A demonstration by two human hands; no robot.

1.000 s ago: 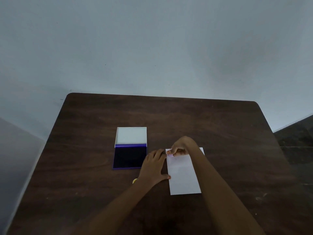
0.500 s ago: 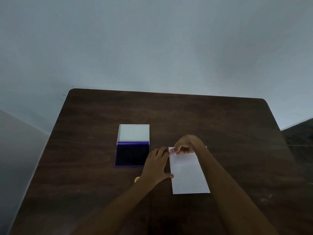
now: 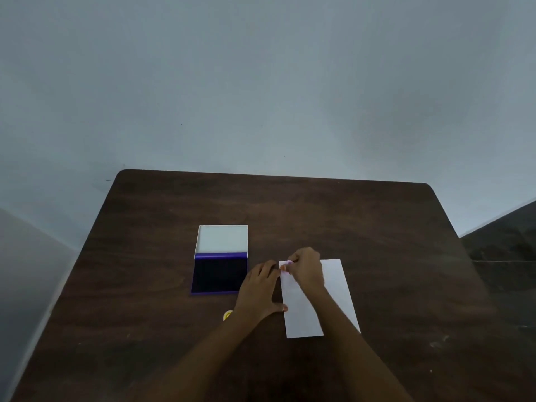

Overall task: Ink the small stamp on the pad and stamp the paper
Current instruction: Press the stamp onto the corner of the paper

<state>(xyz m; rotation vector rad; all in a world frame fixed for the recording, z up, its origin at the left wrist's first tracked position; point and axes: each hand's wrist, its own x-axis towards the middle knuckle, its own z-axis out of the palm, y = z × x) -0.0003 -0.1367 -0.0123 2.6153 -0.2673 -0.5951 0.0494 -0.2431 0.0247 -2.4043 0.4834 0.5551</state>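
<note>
A white strip of paper point(image 3: 336, 288) lies on the dark wooden table point(image 3: 377, 227), right of the middle. My right hand point(image 3: 306, 268) is closed on a small pink stamp point(image 3: 285, 266) and holds it down at the paper's far left corner. My left hand point(image 3: 261, 288) lies flat with fingers spread, its thumb pressing the paper's left edge. The ink pad point(image 3: 219, 274) sits to the left, dark purple, with its white lid point(image 3: 222, 238) folded back. Most of the stamp is hidden by my fingers.
A small yellow object point(image 3: 227, 315) peeks out on the table beside my left wrist. A pale wall stands behind the table's far edge. Dark floor shows at the right.
The view has shifted slightly. My right hand stays at the paper's far left corner with the stamp, and my left hand keeps holding the paper's edge.
</note>
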